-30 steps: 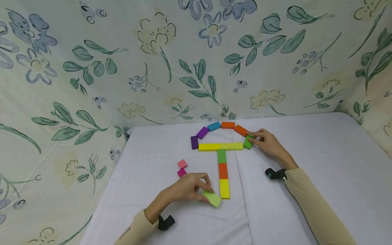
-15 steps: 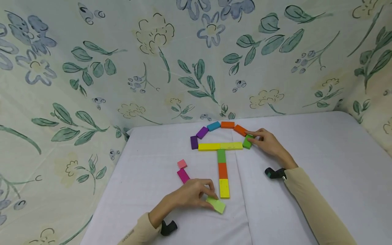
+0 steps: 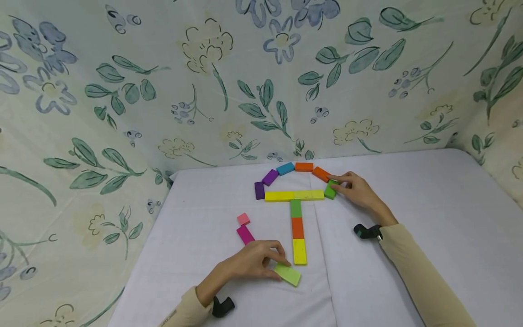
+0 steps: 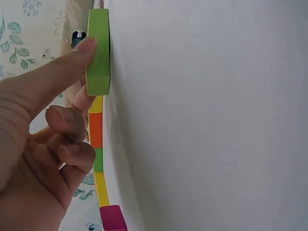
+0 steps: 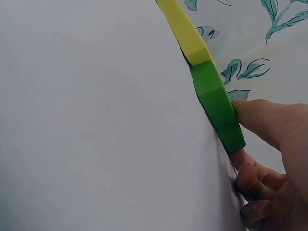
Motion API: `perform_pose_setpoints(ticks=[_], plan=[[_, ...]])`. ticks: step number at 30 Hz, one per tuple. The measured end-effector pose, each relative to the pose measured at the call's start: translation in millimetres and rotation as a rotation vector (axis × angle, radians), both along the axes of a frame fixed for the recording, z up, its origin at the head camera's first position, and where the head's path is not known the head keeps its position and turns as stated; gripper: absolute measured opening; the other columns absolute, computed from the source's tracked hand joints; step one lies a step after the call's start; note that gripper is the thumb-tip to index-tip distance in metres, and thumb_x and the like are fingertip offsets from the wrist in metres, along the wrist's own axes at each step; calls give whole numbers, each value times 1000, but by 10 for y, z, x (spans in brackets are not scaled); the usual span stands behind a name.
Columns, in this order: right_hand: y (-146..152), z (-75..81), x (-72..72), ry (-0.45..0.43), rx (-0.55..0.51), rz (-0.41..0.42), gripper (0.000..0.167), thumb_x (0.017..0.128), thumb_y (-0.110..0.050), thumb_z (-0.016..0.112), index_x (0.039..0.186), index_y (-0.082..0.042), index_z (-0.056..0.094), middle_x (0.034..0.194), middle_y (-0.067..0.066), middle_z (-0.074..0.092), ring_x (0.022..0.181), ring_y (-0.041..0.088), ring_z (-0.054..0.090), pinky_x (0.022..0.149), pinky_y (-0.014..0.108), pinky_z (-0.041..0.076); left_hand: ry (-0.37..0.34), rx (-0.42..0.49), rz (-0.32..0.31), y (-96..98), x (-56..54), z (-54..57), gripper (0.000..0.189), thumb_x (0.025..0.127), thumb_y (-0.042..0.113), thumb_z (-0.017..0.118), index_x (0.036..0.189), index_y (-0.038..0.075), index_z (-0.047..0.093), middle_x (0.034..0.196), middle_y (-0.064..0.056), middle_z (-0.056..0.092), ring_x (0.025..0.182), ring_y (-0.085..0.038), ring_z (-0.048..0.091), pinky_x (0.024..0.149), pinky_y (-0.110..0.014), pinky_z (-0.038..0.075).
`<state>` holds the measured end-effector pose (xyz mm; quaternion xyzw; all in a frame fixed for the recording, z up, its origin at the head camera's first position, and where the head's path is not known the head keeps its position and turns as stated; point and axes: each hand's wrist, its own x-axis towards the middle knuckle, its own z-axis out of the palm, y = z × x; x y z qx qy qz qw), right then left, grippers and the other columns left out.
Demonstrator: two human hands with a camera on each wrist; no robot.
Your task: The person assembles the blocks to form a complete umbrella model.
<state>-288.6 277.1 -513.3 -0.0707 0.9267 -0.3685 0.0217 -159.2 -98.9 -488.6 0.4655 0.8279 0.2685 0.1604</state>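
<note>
Between thumb and forefinger my left hand (image 3: 255, 260) pinches a light green block (image 3: 288, 274), just below the foot of a column of blocks. In the left wrist view the thumb presses on this block's side. At the upper right, my right hand (image 3: 357, 190) holds a green block (image 3: 330, 190) by its outer side, thumb and forefinger on it. That block meets the end of a row of yellow blocks (image 3: 279, 196). The column under the row has a green block (image 3: 296, 208), a red-orange block (image 3: 298, 228) and a yellow block (image 3: 299, 251).
An arch over the row holds purple (image 3: 270, 177), blue (image 3: 285, 168) and orange blocks (image 3: 304, 167). Left of the column lie a pink block (image 3: 243, 219) and a magenta block (image 3: 245, 235), the latter partly behind my left hand. A white cloth (image 3: 367, 281) covers the table; floral fabric (image 3: 261, 81) hangs behind.
My left hand has moved slightly right and toward me with the light green block, uncovering more of the magenta block. My right hand stays at the green block.
</note>
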Motion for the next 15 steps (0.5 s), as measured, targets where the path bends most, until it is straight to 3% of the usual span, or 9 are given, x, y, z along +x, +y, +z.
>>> perform_pose_setpoints(ticks=[15], plan=[[9,-6,-5,0,-3,5,46,102,-30,67,144,-11,62,115,16,58,88,25,47,72,34,38,10,-4,8,71,-16,1,32,86,28,86,117,24,80,109,9,68,61,6,39,58,-8,35]])
